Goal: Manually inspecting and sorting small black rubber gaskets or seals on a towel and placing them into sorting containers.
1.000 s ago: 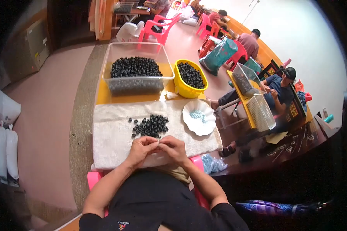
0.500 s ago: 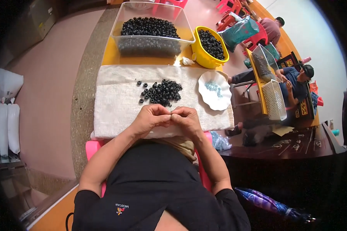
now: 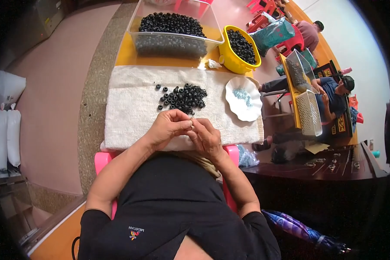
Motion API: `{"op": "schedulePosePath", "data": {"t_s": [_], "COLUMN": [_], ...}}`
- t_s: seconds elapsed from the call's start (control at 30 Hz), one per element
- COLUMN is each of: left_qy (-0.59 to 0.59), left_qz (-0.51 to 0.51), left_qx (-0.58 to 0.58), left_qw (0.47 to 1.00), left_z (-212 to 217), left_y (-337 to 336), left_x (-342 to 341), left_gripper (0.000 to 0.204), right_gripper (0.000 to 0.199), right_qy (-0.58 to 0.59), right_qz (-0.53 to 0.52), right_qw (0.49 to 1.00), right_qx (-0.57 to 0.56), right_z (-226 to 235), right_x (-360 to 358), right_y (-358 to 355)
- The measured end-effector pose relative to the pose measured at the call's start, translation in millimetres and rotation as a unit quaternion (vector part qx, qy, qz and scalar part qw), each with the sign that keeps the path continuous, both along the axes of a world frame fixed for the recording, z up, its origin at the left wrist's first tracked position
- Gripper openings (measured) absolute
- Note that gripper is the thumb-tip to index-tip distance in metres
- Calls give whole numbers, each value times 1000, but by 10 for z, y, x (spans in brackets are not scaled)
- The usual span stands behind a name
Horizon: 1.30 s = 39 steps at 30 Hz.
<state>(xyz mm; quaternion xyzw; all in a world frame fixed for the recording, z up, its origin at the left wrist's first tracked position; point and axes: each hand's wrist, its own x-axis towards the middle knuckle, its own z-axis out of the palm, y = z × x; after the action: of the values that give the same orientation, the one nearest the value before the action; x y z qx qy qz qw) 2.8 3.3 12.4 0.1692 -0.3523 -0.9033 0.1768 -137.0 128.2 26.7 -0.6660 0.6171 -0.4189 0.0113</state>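
Over the near part of a white towel (image 3: 130, 104), my left hand (image 3: 171, 126) and my right hand (image 3: 207, 135) meet, thumbs and index fingers pinched together. Whatever they pinch is too small or too hidden to make out. Just beyond my fingertips lies a loose pile of small black ring-like parts (image 3: 184, 99), a few of them apart at its left side. To the right of the pile, a white scalloped dish (image 3: 236, 113) holds tiny pale-blue bits (image 3: 242, 96).
Behind the towel stand a clear plastic bin (image 3: 173, 37) and a yellow tub (image 3: 229, 58), both holding many black parts. A crumpled white tissue (image 3: 213, 64) lies near the tub. At the right, another person (image 3: 331, 97) sits at a table with a white perforated basket (image 3: 308, 113).
My right hand has turned a little, its fingers now pointing more up and left toward the left fingertips. The whole view has shifted slightly; the pile looks the same.
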Motion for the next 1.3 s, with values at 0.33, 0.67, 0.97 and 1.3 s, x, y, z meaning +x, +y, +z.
{"op": "schedulePosePath", "data": {"t_s": [0.33, 0.67, 0.97, 1.3], "left_qy": [-18, -11, -18, -16], "left_qz": [7, 13, 25, 18], "left_qx": [5, 9, 10, -8], "left_qw": [1000, 1000, 999, 1000], "left_z": [-3, -8, 0, -40], "left_y": [6, 0, 17, 29], "left_x": [-5, -4, -9, -22], "left_gripper": [11, 9, 9, 12], "right_gripper": [19, 16, 18, 13], "right_qy": [13, 85, -37, -366], "right_qz": [-55, -68, -46, -4], "right_qw": [997, 987, 994, 925], "right_qx": [43, 118, 87, 98], "right_z": [-4, 9, 58, -36], "right_x": [-380, -315, -379, -347], "right_y": [-188, -361, -280, -156]}}
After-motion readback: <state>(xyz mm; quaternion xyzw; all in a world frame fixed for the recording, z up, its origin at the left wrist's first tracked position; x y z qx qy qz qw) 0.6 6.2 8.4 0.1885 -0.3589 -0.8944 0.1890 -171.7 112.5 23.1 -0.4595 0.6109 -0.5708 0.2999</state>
